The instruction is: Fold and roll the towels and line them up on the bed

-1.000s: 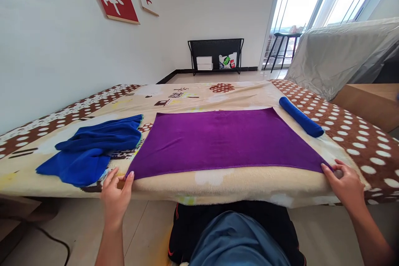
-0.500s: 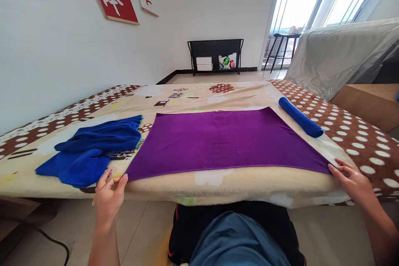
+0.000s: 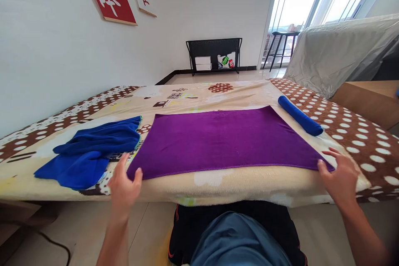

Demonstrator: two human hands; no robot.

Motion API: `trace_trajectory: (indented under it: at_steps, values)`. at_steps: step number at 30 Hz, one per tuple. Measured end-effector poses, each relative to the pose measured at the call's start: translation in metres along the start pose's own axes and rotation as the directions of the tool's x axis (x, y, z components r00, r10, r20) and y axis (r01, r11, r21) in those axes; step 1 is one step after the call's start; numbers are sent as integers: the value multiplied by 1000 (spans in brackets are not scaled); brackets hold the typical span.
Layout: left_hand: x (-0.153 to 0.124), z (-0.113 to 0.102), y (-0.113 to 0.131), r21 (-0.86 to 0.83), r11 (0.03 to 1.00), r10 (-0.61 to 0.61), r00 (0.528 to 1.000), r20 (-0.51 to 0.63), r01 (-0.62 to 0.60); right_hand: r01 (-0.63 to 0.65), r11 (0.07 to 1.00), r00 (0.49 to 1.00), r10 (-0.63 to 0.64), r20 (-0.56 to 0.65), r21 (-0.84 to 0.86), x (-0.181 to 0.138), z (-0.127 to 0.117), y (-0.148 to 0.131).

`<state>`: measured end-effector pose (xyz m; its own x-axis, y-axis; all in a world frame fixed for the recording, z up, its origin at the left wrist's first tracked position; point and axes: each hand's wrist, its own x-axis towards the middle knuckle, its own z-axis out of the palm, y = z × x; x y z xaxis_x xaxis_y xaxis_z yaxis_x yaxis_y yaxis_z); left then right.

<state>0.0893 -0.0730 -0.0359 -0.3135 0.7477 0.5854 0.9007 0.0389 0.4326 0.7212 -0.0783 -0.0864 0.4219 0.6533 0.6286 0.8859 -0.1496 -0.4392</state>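
A purple towel (image 3: 218, 141) lies spread flat on a patterned blanket (image 3: 237, 181). At its near left corner is my left hand (image 3: 124, 185), thumb and fingers apart, with nothing gripped. My right hand (image 3: 340, 176) hovers over or touches the near right corner, its fingers also spread; whether it makes contact I cannot tell. Left of the purple towel lies a crumpled blue towel (image 3: 93, 143). A rolled blue towel (image 3: 299, 115) rests beyond the right side of the purple one.
The blanket covers a bed-like surface whose near edge runs just before my knees. A plastic-covered piece of furniture (image 3: 339, 50) and a wooden box-like piece (image 3: 368, 99) stand at right. Against the far wall is a black rack (image 3: 214, 48). A cable (image 3: 46, 237) trails at lower left.
Both hands have let go of the purple towel's near corners and moved inward, fingers opening. The towels lie as before.
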Motion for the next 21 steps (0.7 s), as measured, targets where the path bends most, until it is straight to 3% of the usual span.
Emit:
trace_trajectory:
  at_steps: [3, 6, 11, 15, 21]
  values:
    - [22, 17, 58, -127, 975, 203, 966, 162, -184, 176, 964, 978, -195, 79, 197, 9, 12, -71]
    - [40, 55, 116, -195, 926, 369, 880, 298, -322, 325, 873, 900, -404, 165, 364, 16, 36, -141]
    - [21, 122, 183, -207, 868, 490, 708, 509, -452, 369, 859, 747, -501, 437, 355, 1, 83, -225]
    - [-7, 135, 195, -211, 830, 529, 607, 593, -516, 379, 868, 690, -497, 526, 322, -23, 102, -242]
    - [-9, 126, 191, -149, 839, 486, 597, 638, -524, 410, 873, 662, -483, 573, 263, -32, 99, -234]
